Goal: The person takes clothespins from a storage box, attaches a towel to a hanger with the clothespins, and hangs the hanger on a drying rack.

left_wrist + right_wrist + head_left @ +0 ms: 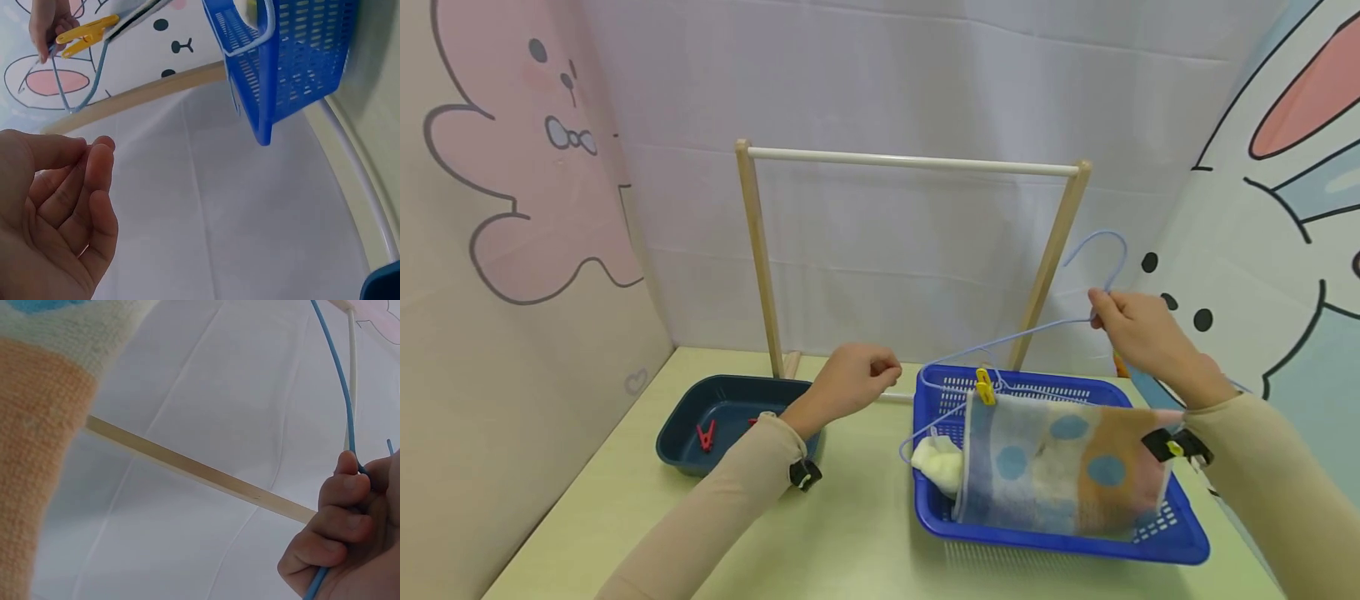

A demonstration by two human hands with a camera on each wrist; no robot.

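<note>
My right hand (1138, 325) grips a light blue wire hanger (1030, 332) just below its hook, holding it above the blue basket (1060, 546). From the hanger hangs a patterned towel (1037, 467) with blue dots, fastened near its left corner by a yellow clothespin (985, 388). My left hand (853, 379) hovers between the dark tray and the basket. Its fingers are loosely curled, thumb tip near the index finger, with nothing visible between them in the left wrist view. The dark green tray (688, 396) contains red clothespins (705, 435), partly hidden by the left arm.
Behind the tray and basket stands a wooden rack with a white rod (910, 160). A white cloth (938, 462) lies at the basket's left end, beside part of another blue hanger (904, 450). Printed curtains enclose the table (857, 517).
</note>
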